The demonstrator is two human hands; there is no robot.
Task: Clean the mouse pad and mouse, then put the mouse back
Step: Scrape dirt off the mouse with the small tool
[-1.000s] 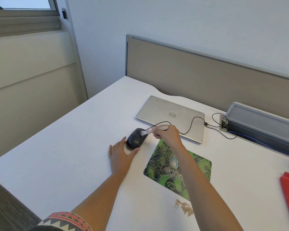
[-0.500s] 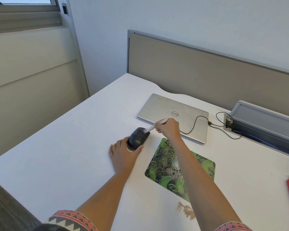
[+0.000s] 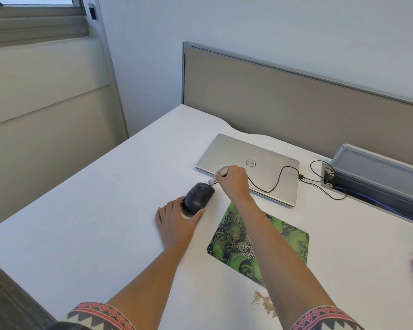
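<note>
Both forearms are bare. Short sleeves end near the elbows, the left sleeve [image 3: 98, 314] and right sleeve [image 3: 324, 317] patterned with red, black and cream bands, possibly woven zigzags.

Over the last second the right hand [image 3: 234, 181] draws the small white brush [image 3: 217, 176] from the middle of the black mouse [image 3: 198, 196] to its far end, where the bristle tip now sits at the far edge. The brush handle, earlier laid out flat toward the laptop [image 3: 250, 166], now tucks mostly inside the fist. The left hand [image 3: 177, 222] slides slightly nearer, thumb and fingers now cupping the mouse's near end.
</note>
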